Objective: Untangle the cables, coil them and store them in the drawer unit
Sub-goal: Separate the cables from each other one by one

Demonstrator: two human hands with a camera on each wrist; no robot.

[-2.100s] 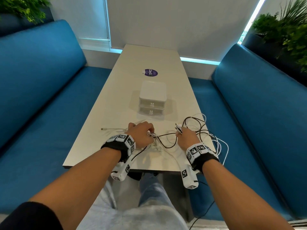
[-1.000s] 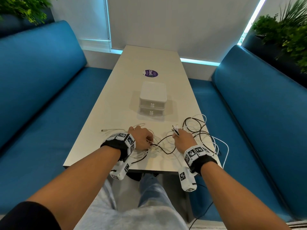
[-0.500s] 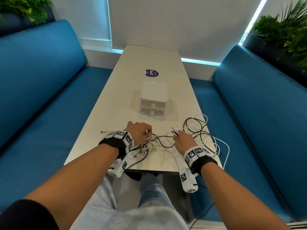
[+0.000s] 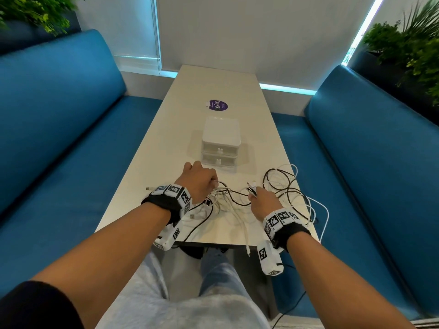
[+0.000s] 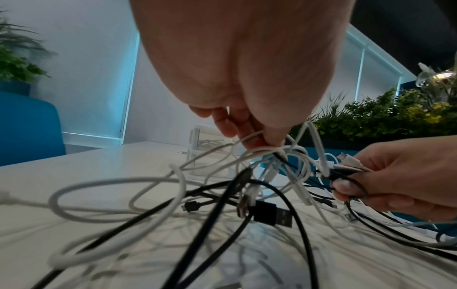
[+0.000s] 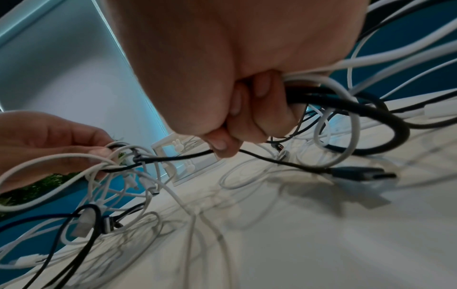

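Note:
A tangle of black and white cables [image 4: 228, 200] lies on the near end of the white table [image 4: 166, 148]. My left hand [image 4: 202, 184] pinches a knot of white and black strands [image 5: 272, 152] and holds it a little above the table. My right hand [image 4: 261, 200] grips a bundle of black and white cable ends [image 6: 309, 91], plugs sticking out past its fingers [image 4: 250, 186]. Loose loops [image 4: 289, 186] spread to the right of that hand. The white two-drawer unit [image 4: 220, 143] stands just beyond both hands, its drawers closed.
Blue benches [image 4: 59, 138] run along both sides of the table. A purple round sticker [image 4: 216, 106] lies behind the drawer unit. One white cable [image 4: 323, 217] droops over the right table edge, another [image 4: 245, 236] over the near edge. Plants [image 4: 408, 48] fill the back corners.
My left hand moved forward and slightly up with its pinched strands, drawing the knot away from the table. My right hand stayed nearly in place with its bundle.

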